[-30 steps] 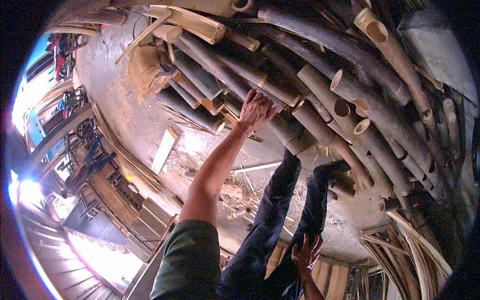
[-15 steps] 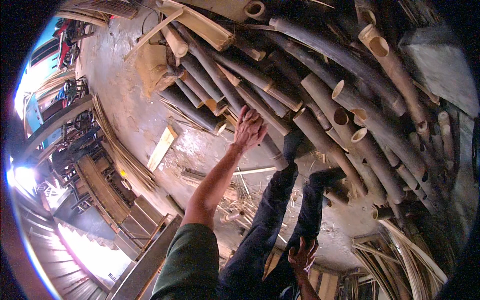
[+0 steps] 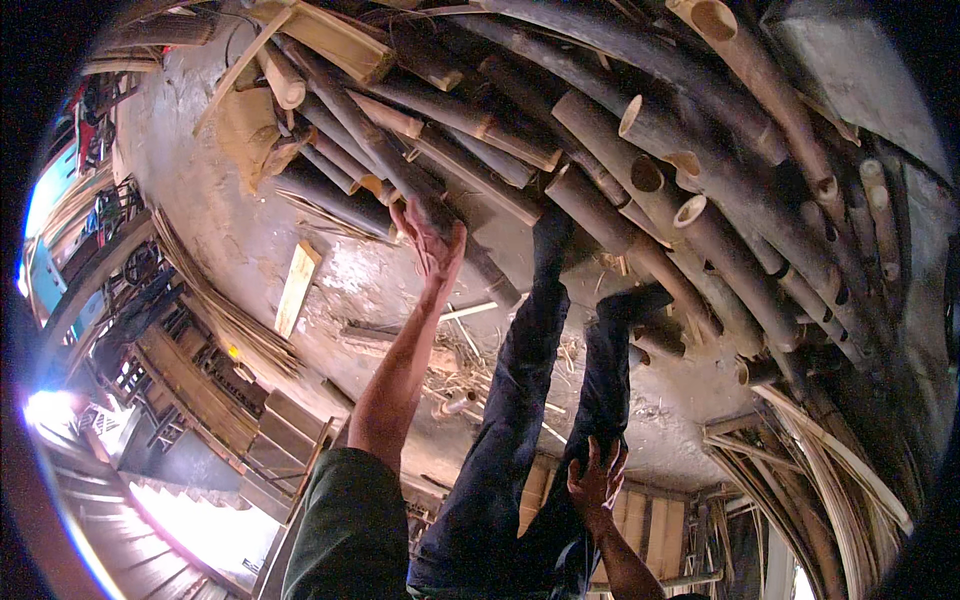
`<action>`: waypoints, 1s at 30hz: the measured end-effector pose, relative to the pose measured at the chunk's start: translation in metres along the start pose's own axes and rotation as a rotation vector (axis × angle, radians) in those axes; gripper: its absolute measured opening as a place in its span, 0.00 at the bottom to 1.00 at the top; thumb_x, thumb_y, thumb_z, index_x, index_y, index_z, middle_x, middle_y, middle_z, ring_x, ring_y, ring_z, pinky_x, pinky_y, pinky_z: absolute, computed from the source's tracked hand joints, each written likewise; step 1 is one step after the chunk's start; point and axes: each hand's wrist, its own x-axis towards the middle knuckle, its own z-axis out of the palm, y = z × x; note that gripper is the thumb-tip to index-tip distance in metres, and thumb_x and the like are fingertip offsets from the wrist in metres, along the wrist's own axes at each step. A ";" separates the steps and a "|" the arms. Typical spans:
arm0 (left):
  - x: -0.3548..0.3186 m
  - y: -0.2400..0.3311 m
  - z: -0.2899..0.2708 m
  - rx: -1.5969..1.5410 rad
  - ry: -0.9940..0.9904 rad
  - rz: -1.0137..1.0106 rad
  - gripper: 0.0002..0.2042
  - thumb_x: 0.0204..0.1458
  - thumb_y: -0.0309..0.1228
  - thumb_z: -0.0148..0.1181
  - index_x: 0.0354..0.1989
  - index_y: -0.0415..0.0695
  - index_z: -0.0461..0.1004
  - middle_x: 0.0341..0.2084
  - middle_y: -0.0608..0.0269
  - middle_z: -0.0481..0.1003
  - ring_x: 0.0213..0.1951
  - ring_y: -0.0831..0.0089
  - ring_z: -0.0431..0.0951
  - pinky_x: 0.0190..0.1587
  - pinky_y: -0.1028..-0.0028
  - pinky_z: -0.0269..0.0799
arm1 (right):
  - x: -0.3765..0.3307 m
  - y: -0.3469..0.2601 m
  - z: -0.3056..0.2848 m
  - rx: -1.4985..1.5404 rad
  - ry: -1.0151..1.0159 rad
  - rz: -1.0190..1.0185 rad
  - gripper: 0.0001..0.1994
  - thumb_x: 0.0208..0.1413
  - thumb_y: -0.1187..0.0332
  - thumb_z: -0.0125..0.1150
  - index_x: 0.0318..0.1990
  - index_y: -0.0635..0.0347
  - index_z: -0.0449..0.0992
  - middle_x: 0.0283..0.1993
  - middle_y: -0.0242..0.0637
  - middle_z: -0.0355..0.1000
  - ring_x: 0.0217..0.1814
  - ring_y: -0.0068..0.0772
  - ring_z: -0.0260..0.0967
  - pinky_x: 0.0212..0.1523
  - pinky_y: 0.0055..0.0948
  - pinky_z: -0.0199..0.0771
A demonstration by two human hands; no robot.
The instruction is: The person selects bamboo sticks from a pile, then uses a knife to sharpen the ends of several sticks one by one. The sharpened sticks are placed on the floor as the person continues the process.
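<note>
My left hand (image 3: 432, 245) reaches into a heap of dark bamboo poles. Its fingers and thumb are wrapped around the lower part of one bamboo pole (image 3: 385, 150), with the fingertips partly out of sight behind it. Cut pole ends lie close by the fingers, among them a short hollow one with a pale rim. My right hand (image 3: 597, 480) lies on my dark trouser leg (image 3: 603, 400) near the knee, its fingers spread and holding nothing.
More thick bamboo poles (image 3: 740, 270) cover the right side. A pale flat board (image 3: 298, 288) lies on the floor at left, near long thin strips (image 3: 225, 300). Split strips (image 3: 790, 450) stand bundled at lower right. Shavings (image 3: 470, 360) litter the floor before my legs.
My left hand has turned and shifted left, its fingers now spread wider around the pole. My right hand stays on my leg with fingers more extended. The whole view has shifted slightly.
</note>
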 end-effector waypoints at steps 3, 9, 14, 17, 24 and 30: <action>-0.013 -0.034 0.048 -0.574 0.030 -0.557 0.43 0.46 0.39 0.67 0.66 0.41 0.47 0.64 0.46 0.51 0.61 0.51 0.56 0.62 0.54 0.53 | 0.000 0.006 -0.002 -0.002 0.007 -0.018 0.30 0.53 0.54 0.56 0.64 0.45 0.60 0.69 0.56 0.45 0.70 0.67 0.42 0.58 0.66 0.57; 0.040 0.062 0.089 -0.981 -0.195 -0.994 0.28 0.50 0.43 0.65 0.56 0.44 0.65 0.51 0.62 0.69 0.52 0.66 0.66 0.57 0.63 0.58 | 0.001 0.013 0.007 -0.008 0.058 -0.056 0.29 0.53 0.55 0.57 0.64 0.45 0.61 0.69 0.57 0.45 0.70 0.66 0.42 0.55 0.64 0.62; 0.033 0.050 0.098 -0.694 -0.444 -0.137 0.18 0.55 0.41 0.60 0.46 0.41 0.72 0.40 0.62 0.72 0.42 0.72 0.70 0.47 0.71 0.64 | 0.000 0.016 0.006 0.050 0.032 -0.046 0.30 0.53 0.54 0.56 0.65 0.45 0.60 0.69 0.56 0.46 0.70 0.67 0.42 0.58 0.65 0.58; 0.004 0.036 0.098 -0.514 -0.639 -0.327 0.16 0.57 0.40 0.57 0.44 0.40 0.73 0.37 0.61 0.74 0.42 0.74 0.70 0.46 0.71 0.65 | 0.000 0.014 0.005 0.020 -0.023 0.001 0.31 0.53 0.53 0.56 0.65 0.45 0.59 0.70 0.57 0.45 0.69 0.71 0.42 0.58 0.66 0.56; -0.099 0.028 0.065 -0.353 -0.972 -0.275 0.16 0.61 0.39 0.52 0.49 0.41 0.69 0.41 0.60 0.73 0.41 0.69 0.75 0.48 0.70 0.71 | -0.006 0.018 0.018 0.109 0.075 -0.012 0.31 0.53 0.51 0.55 0.65 0.43 0.59 0.69 0.57 0.46 0.68 0.70 0.44 0.57 0.66 0.58; -0.144 0.038 0.065 -0.333 -1.082 -0.373 0.16 0.62 0.37 0.52 0.50 0.39 0.69 0.38 0.60 0.74 0.41 0.74 0.76 0.46 0.74 0.73 | 0.000 0.021 0.024 0.174 0.085 0.023 0.31 0.52 0.53 0.56 0.65 0.43 0.61 0.69 0.57 0.47 0.68 0.70 0.43 0.57 0.65 0.59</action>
